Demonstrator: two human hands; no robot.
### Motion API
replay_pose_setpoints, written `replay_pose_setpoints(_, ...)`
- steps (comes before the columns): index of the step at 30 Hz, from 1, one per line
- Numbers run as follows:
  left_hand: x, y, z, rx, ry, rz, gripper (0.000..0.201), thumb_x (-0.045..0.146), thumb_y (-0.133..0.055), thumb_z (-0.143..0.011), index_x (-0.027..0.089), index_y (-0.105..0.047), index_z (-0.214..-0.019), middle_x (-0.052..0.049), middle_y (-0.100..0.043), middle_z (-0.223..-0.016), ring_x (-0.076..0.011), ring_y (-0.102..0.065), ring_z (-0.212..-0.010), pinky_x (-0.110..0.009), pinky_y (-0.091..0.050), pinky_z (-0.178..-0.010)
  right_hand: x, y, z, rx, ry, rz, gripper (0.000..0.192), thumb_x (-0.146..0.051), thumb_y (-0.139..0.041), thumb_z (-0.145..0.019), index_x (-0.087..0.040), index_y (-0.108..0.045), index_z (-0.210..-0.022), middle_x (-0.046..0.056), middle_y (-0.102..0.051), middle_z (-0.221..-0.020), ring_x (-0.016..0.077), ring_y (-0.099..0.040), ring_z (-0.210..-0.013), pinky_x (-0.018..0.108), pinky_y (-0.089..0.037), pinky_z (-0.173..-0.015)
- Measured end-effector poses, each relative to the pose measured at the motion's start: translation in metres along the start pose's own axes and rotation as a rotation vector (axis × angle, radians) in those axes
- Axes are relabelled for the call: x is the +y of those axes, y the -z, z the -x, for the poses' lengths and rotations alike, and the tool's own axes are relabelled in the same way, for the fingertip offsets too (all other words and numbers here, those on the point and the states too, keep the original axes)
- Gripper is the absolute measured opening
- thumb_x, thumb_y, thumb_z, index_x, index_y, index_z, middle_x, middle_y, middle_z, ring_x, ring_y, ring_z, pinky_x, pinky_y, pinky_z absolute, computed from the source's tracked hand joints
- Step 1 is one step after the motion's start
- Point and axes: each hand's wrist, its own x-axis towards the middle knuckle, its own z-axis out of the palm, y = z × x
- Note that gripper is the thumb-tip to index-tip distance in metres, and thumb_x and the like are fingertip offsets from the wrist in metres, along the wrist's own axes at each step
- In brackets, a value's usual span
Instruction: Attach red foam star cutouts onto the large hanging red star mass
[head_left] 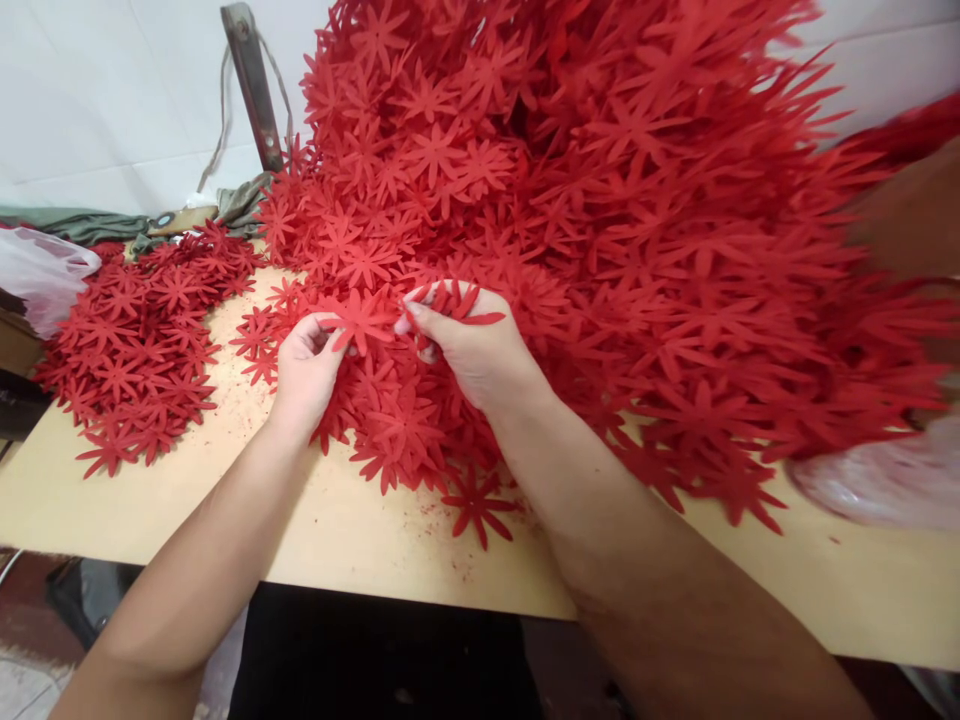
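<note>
White wall fills the back, and below it we see a tan surface with red crumbs on it. We look down at our two bare arms reaching in from 6 o'clock.

A huge pile of red flower cutouts rises from the middle up to 12 o'clock and spreads far over to 3 o'clock. Each cutout is flat, with thin pointy petals like a star. A smaller pile of flowers lies flat at 9 o'clock, a little apart from the big one.

Our left hand is at the near edge of the big pile, just left of the middle. Its fingers pinch one red flower and hold it up above the others. Our right hand is just beside it, at the middle. It grips a small bunch of flowers, and red petals poke out between its fingers. The two hands are close, with the one flower between them.

A metal bar leans against the wall at 11 o'clock, with a string hanging by it. Some green cloth lies along the back edge at 10 o'clock. A clear plastic bag sits at 9 o'clock, and another plastic bag shows at 4 o'clock. One loose flower lies by itself on the surface near our right arm.
</note>
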Motion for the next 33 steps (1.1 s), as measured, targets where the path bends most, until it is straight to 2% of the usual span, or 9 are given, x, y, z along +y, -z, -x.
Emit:
replay_pose_setpoints(3, 0.0, 0.0, 0.0, 0.02, -0.001, -0.018, 0.011, 0.015, -0.069, -0.065, 0.017, -0.058, -0.066, 0.006, -0.056, -0.056, -0.0046, -0.046, -0.048, -0.018, -0.039, -0.054, 0.001, 0.002, -0.001, 0.008, 0.034, 0.006, 0.025, -0.035, -0.069, -0.068, -0.019, -0.052, -0.075, -0.004, -0.055, -0.058, 0.0043, -0.044, -0.044, 0.019, -0.031, -0.04)
replay_pose_setpoints(9, 0.003, 0.002, -0.002, 0.052, 0.008, -0.036, 0.02, 0.017, -0.072, -0.065, 0.016, -0.053, -0.059, 0.006, -0.054, -0.052, -0.0043, -0.045, -0.046, -0.018, -0.038, -0.053, 0.0, 0.016, -0.011, 0.13, 0.093, 0.011, 0.023, -0.037, -0.066, -0.072, -0.021, -0.049, -0.073, -0.004, -0.052, -0.058, 0.0053, -0.043, -0.045, 0.02, -0.03, -0.04)
replay_pose_setpoints(12, 0.004, 0.003, -0.003, 0.053, -0.004, -0.014, 0.021, 0.021, -0.073, -0.065, 0.016, -0.053, -0.06, 0.006, -0.055, -0.052, -0.004, -0.044, -0.046, -0.017, -0.038, -0.052, -0.001, 0.015, -0.01, 0.156, 0.159, 0.037, 0.025, -0.037, -0.067, -0.072, -0.021, -0.047, -0.07, -0.004, -0.05, -0.059, 0.006, -0.043, -0.049, 0.021, -0.034, -0.044)
replay_pose_setpoints(15, 0.004, 0.002, 0.0, 0.03, 0.003, -0.014, 0.026, 0.027, -0.076, -0.063, 0.016, -0.052, -0.059, 0.007, -0.052, -0.051, -0.0037, -0.043, -0.046, -0.017, -0.037, -0.051, 0.001, 0.003, 0.0, 0.086, 0.245, 0.162, 0.026, -0.035, -0.071, -0.067, -0.02, -0.05, -0.071, -0.004, -0.051, -0.064, 0.0071, -0.046, -0.056, 0.023, -0.04, -0.054)
replay_pose_setpoints(18, 0.002, 0.0, 0.004, 0.002, 0.037, -0.003, 0.031, 0.033, -0.079, -0.059, 0.016, -0.053, -0.06, 0.006, -0.054, -0.054, -0.0038, -0.045, -0.049, -0.017, -0.037, -0.05, 0.005, -0.008, 0.013, -0.069, 0.297, 0.367, 0.032, -0.035, -0.076, -0.06, -0.02, -0.056, -0.079, -0.003, -0.056, -0.069, 0.0092, -0.05, -0.062, 0.025, -0.043, -0.062)
replay_pose_setpoints(21, 0.002, -0.002, 0.007, -0.027, 0.068, 0.01, 0.033, 0.036, -0.079, -0.058, 0.016, -0.053, -0.059, 0.005, -0.056, -0.055, -0.0043, -0.047, -0.05, -0.017, -0.038, -0.052, 0.008, -0.011, 0.018, -0.133, 0.357, 0.504, 0.026, -0.033, -0.072, -0.066, -0.02, -0.058, -0.083, -0.001, -0.06, -0.074, 0.012, -0.053, -0.068, 0.027, -0.043, -0.069)
replay_pose_setpoints(24, 0.003, -0.004, 0.009, -0.058, 0.083, -0.02, 0.032, 0.037, -0.077, -0.062, 0.016, -0.053, -0.059, 0.005, -0.056, -0.053, -0.0046, -0.046, -0.049, -0.018, -0.039, -0.052, 0.009, -0.005, 0.013, -0.033, 0.36, 0.517, 0.01, -0.028, -0.062, -0.075, -0.019, -0.057, -0.073, -0.001, -0.056, -0.065, 0.0109, -0.049, -0.061, 0.027, -0.04, -0.063)
replay_pose_setpoints(28, 0.007, -0.003, 0.008, -0.061, 0.059, -0.037, 0.03, 0.035, -0.076, -0.064, 0.016, -0.052, -0.059, 0.005, -0.056, -0.053, -0.0048, -0.047, -0.049, -0.018, -0.039, -0.053, 0.007, 0.008, 0.001, 0.127, 0.324, 0.423, 0.013, -0.027, -0.06, -0.076, -0.019, -0.055, -0.067, -0.003, -0.047, -0.056, 0.008, -0.04, -0.052, 0.026, -0.033, -0.054)
replay_pose_setpoints(33, 0.006, 0.001, 0.0, -0.02, 0.027, -0.019, 0.027, 0.029, -0.075, -0.066, 0.017, -0.051, -0.06, 0.006, -0.054, -0.052, -0.0053, -0.046, -0.048, -0.019, -0.04, -0.055, 0.003, 0.023, -0.011, 0.275, 0.407, 0.287, 0.022, -0.037, -0.063, -0.076, -0.021, -0.051, -0.066, -0.002, -0.05, -0.061, 0.0104, -0.047, -0.059, 0.027, -0.036, -0.055)
